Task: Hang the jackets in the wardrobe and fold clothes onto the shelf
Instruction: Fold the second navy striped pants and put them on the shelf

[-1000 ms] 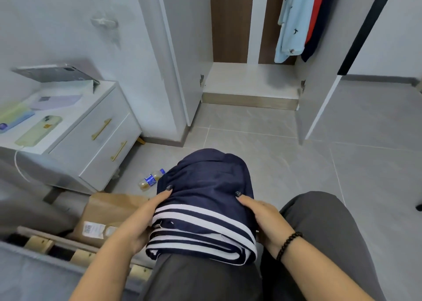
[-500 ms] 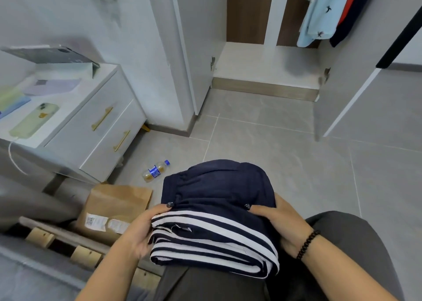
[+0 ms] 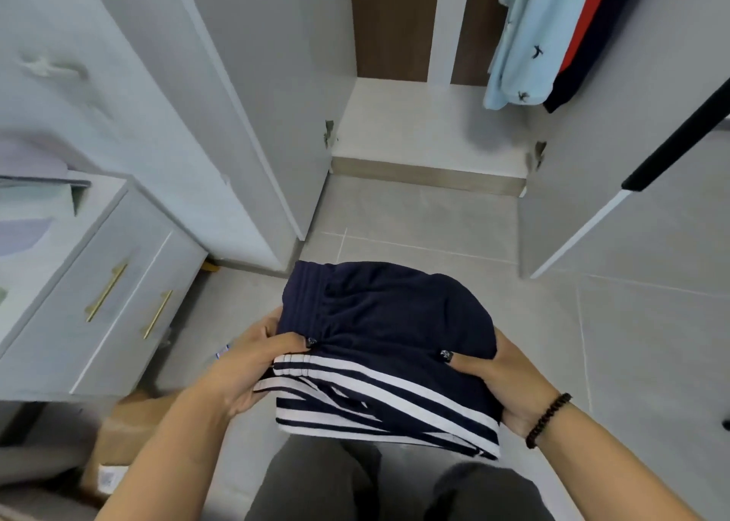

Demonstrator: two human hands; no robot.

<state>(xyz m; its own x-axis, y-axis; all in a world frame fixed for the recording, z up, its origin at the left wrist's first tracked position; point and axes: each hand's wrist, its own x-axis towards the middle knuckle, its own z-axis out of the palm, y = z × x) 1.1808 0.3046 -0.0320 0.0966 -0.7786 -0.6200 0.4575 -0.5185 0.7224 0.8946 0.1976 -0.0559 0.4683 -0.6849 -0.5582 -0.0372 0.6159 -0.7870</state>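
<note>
Navy fabric, folded: the folded garment (image 3: 389, 352) is a dark blue bundle with white stripes along its near edge, carried in the air in front of you, above your grey-trousered legs (image 3: 395, 485) and the tiled floor (image 3: 632, 323).

Your left hand (image 3: 253, 366) grips the bundle's left side, thumb laid over the top, fingers (image 3: 245, 400) curled underneath the striped layers. Your right hand (image 3: 509, 388) grips the right side the same way, thumb on top, fingers wrapped below; a dark bead bracelet (image 3: 547, 421) sits on that wrist.

Ahead: the wardrobe (image 3: 430, 125), both doors open, with a pale bottom shelf and a brown back panel. Hanging at its upper right: a light blue shirt (image 3: 521, 42) with small dark bird marks, a red garment (image 3: 588, 18) just beside it, and a dark garment (image 3: 572, 82) beside that.

Left: a white bedside cabinet (image 3: 98, 295), two drawers with brass bar handles. Items on its top are blurred; you cannot tell what they are.

Lower left, on the floor by the cabinet's near corner: a brown cardboard parcel (image 3: 130, 429) with a white label, partly hidden by your left forearm.
</note>
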